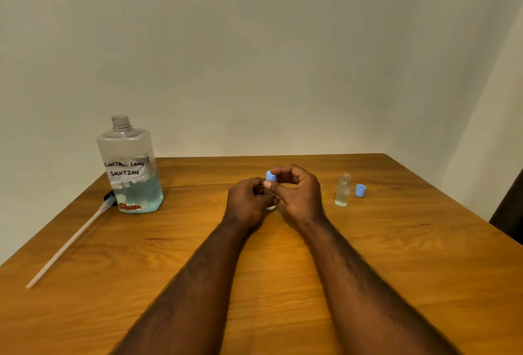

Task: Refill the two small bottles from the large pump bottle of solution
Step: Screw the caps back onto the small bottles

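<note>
At the centre of the frame, over the brown wooden table (283, 269), the left hand (246, 201) curls round a small clear plastic bottle (270, 207) standing on the wood, only its pale base showing. The right hand (297, 193) pinches that bottle's light blue screw cap (270, 176) between thumb and fingertips. I cannot tell whether the cap is going on or coming off. Either way, the step likely wants a firm left grip holding the bottle upright while the right turns the cap squarely. The held bottle's contents are hidden.

At right, the second small clear bottle (343, 190) stands open with clear liquid nearly to its neck, and a loose blue cap (360, 190) lies just beside it. At left the removed pump with its long pale tube (70, 241) lies flat. Behind it the large clear square bottle (131, 167), hand-labelled, stands open and roughly a third full of pale blue solution.
</note>
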